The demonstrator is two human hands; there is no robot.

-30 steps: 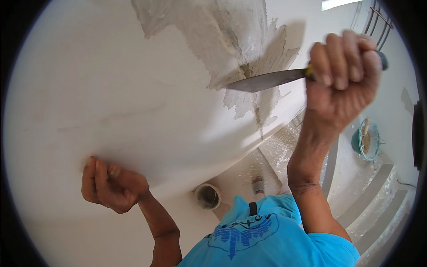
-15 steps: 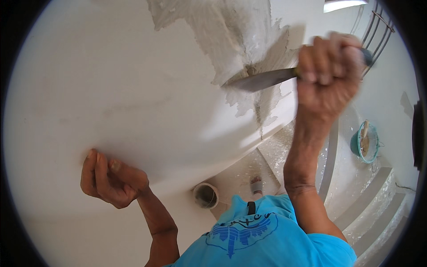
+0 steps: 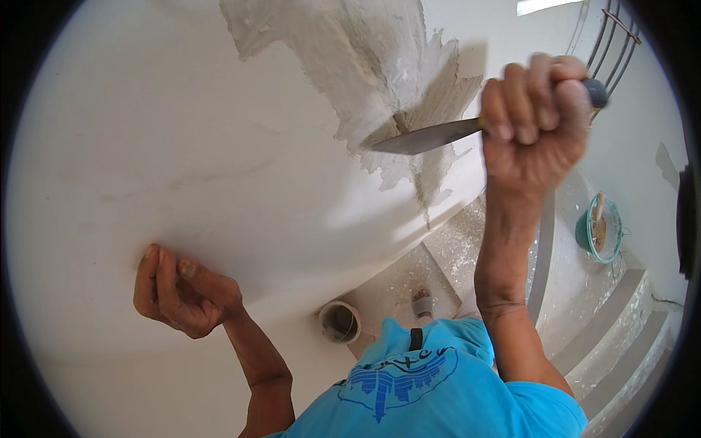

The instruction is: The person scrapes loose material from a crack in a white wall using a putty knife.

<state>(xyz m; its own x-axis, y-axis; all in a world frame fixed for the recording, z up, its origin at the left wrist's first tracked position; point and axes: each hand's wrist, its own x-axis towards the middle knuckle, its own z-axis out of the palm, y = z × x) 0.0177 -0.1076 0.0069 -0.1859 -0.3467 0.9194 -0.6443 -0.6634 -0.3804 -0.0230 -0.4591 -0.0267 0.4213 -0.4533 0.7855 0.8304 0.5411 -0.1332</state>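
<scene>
My right hand [image 3: 537, 128] is wrapped round the handle of a putty knife [image 3: 431, 137], whose dark handle end sticks out past the thumb side. The metal blade reaches left, its tip at the lower part of a rough grey plaster patch [image 3: 350, 69] on the white wall [image 3: 175, 109]. A dark crack or hollow in the patch lies just above the blade. Lower left, my left hand [image 3: 188, 292] is at the smooth wall with its fingers curled in and nothing visible in them; its palm is partly hidden.
A pale bucket [image 3: 339, 323] stands on the floor at the wall's foot. At right, a teal bucket [image 3: 599, 228] holds a stick-like tool and sandy material. Splattered steps [image 3: 599, 321] descend at lower right. Metal bars [image 3: 613, 44] jut out at upper right.
The wall patch sits slightly further left and lower in view. The knife blade has shifted slightly down and left, with my right hand still gripping it. My left hand has hardly moved.
</scene>
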